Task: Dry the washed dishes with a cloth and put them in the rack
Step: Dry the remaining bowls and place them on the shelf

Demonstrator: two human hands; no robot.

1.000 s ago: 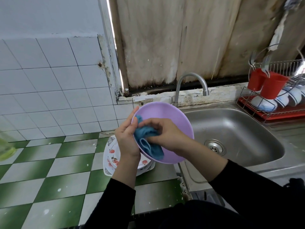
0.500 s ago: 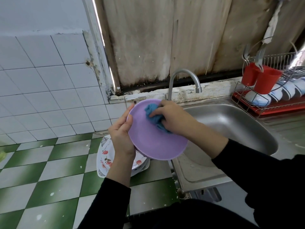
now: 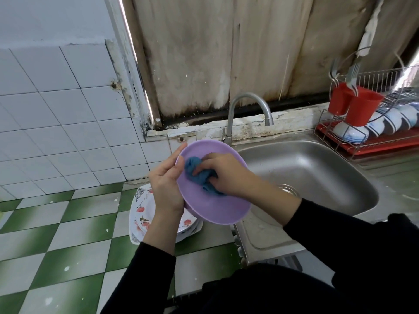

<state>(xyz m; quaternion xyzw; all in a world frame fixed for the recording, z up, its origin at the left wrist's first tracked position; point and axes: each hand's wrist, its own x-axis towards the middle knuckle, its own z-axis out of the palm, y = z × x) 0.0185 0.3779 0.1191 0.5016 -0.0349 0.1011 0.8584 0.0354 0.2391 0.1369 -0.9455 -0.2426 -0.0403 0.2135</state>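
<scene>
- White tiled wall point(image 3: 56, 114) on the left, with a small hole near its edge.
- Stained, weathered wooden boards point(image 3: 204, 53) behind the steel sink point(image 3: 317, 173) and curved tap point(image 3: 247, 98).
- Green-and-white checked tile counter point(image 3: 68, 245) — speckled white.
- Bright slit of daylight point(image 3: 133, 55) between wall and boards.

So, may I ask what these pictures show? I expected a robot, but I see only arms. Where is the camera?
There is no machine here: a person works with two bare hands. The camera sits on the person's head and looks forward and down, so you see the arms from above. The left hand grips a round purple plastic plate by its rim, tilted. The right hand grips a crumpled blue cloth and presses it on the plate. Under them, a stack of white flower-printed plates lies on the green and white tiled counter, beside the steel sink. At far right, a wire dish rack holds blue-striped bowls and red plastic cups.
</scene>
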